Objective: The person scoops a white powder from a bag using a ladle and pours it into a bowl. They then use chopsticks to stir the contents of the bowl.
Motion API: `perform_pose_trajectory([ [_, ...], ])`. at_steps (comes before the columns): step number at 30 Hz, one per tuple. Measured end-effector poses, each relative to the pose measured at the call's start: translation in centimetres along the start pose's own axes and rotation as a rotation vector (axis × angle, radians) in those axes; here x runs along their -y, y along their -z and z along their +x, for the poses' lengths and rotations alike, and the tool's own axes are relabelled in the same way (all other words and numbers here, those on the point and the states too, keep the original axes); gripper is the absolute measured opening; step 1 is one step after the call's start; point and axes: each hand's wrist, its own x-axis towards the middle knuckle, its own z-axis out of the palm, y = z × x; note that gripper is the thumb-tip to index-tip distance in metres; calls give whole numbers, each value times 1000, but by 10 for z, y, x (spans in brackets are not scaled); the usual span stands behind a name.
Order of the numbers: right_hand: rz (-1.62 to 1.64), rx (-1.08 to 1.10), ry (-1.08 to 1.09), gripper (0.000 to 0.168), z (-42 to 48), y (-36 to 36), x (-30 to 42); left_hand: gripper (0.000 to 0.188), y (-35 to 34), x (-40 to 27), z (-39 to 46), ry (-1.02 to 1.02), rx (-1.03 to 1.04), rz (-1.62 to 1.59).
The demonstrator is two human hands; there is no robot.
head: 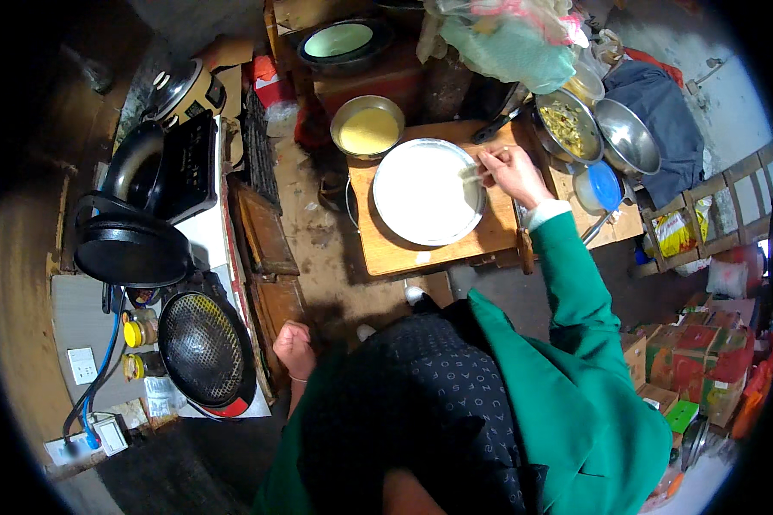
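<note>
My right hand (509,172) is closed on a thin, light-coloured utensil, whose blurred end is over the right side of a wide metal basin (430,193) of bright white contents. The basin stands on a wooden board (386,254). Just behind it, to the left, is a metal bowl of yellow liquid (368,127). My left hand (295,351) hangs with curled fingers near the cabinet at the left; nothing shows in it. A steel bowl of chopped food (567,125) stands beyond my right hand, beside an empty steel bowl (627,136).
Along the left counter are a perforated dark pan (203,347), a black flat pan (132,251), an induction cooker (190,167) and yellow-lidded jars (135,334). A blue-lidded container (599,187) sits at the right. Plastic bags (509,48) hang above the far side. Cardboard boxes (699,360) are stacked at right.
</note>
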Motion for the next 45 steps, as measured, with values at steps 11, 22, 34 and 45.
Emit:
perform_pose_trajectory([
  [11, 22, 6, -22, 23, -5, 0, 7, 21, 5, 5, -4, -32, -7, 18],
  [22, -21, 3, 31, 24, -6, -7, 11, 20, 6, 9, -4, 22, -57, -93],
  [34, 45, -20, 20, 23, -1, -11, 0, 22, 4, 6, -3, -56, 11, 48],
  [45, 93, -85, 81, 25, 2, -16, -2, 19, 4, 8, -3, -41, 24, -7],
])
